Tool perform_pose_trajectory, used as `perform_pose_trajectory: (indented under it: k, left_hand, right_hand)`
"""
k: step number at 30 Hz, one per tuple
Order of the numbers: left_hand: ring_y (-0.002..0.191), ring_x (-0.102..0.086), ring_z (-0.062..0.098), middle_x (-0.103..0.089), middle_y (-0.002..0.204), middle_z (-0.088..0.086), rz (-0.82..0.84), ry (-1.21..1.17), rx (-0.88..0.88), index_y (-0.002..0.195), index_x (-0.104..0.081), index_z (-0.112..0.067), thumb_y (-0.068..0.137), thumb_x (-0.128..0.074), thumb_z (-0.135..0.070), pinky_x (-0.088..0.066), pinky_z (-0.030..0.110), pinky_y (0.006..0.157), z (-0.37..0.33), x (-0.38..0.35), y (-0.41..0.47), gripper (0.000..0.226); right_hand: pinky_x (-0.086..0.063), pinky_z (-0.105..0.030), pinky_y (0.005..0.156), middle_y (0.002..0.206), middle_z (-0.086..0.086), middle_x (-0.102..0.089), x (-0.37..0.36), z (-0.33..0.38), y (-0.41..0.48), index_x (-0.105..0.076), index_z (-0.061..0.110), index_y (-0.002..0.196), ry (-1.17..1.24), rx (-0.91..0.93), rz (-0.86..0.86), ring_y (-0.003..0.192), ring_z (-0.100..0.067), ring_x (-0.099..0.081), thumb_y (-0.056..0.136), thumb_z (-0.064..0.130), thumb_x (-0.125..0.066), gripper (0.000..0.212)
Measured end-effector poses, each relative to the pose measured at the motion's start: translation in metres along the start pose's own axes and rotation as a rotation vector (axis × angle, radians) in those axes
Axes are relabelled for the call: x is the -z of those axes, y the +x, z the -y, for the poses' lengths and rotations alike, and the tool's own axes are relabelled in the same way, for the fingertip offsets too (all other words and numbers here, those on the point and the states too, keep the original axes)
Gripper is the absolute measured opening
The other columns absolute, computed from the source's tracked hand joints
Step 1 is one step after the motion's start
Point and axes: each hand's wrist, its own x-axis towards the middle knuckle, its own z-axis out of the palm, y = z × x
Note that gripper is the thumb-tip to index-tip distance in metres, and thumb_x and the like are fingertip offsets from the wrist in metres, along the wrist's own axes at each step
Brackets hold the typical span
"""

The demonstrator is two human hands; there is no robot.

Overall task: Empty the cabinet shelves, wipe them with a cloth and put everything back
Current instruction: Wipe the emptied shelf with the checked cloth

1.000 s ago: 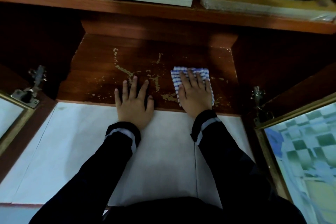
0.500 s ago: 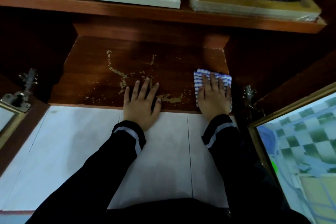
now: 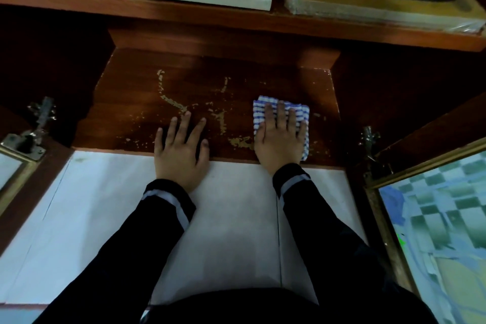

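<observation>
Your right hand (image 3: 281, 137) presses flat, fingers straight, on a folded blue-and-white checked cloth (image 3: 281, 118) on the right part of the dark wooden cabinet shelf (image 3: 215, 92). Your left hand (image 3: 181, 150) rests beside it, fingers spread on the bare, flaked wood at the shelf's front edge.

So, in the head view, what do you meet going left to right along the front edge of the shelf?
Left hinge, left hand, right hand flat on the cloth, right hinge, glass door.
</observation>
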Motion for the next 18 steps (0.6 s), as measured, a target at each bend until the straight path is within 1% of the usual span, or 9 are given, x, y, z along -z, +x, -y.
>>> perform_pose_trajectory:
  k: [4,9,13,18]
  left_hand:
    - [0.152,-0.016,0.026,-0.023,0.164,0.001,0.005,0.028,0.091,0.153,-0.034,-0.034,0.093,-0.021,-0.048,-0.004,0.049,0.121,0.029,0.007,0.001,0.063]
    - [0.151,-0.019,0.028,-0.026,0.163,0.003,-0.065,0.017,0.164,0.151,-0.039,-0.032,0.091,-0.021,-0.049,-0.006,0.049,0.121,0.067,0.017,-0.003,0.066]
    - [0.150,-0.023,0.029,-0.029,0.161,0.006,-0.117,-0.009,0.209,0.149,-0.043,-0.027,0.092,-0.026,-0.046,-0.007,0.048,0.121,0.071,0.015,-0.004,0.063]
    - [0.149,-0.024,0.029,-0.030,0.161,0.008,-0.131,-0.029,0.229,0.149,-0.044,-0.025,0.093,-0.030,-0.042,-0.007,0.046,0.121,0.072,0.013,-0.004,0.060]
  right_hand:
    - [0.005,-0.053,0.120,0.166,-0.004,0.003,-0.003,0.026,0.002,-0.004,0.025,0.158,0.009,0.082,0.029,0.151,-0.031,0.004,0.103,0.039,-0.021,0.059]
    - [0.007,-0.053,0.120,0.165,-0.003,0.008,-0.007,0.064,0.005,0.000,0.026,0.158,-0.001,0.206,0.076,0.151,-0.030,0.008,0.103,0.041,-0.020,0.060]
    - [0.008,-0.052,0.120,0.166,-0.001,0.006,-0.011,0.095,0.010,-0.003,0.028,0.158,0.015,0.302,0.093,0.152,-0.027,0.008,0.103,0.040,-0.021,0.059]
    - [0.009,-0.047,0.120,0.166,0.004,0.003,-0.015,0.114,0.005,-0.006,0.033,0.158,-0.011,0.487,0.099,0.152,-0.022,0.005,0.103,0.041,-0.023,0.057]
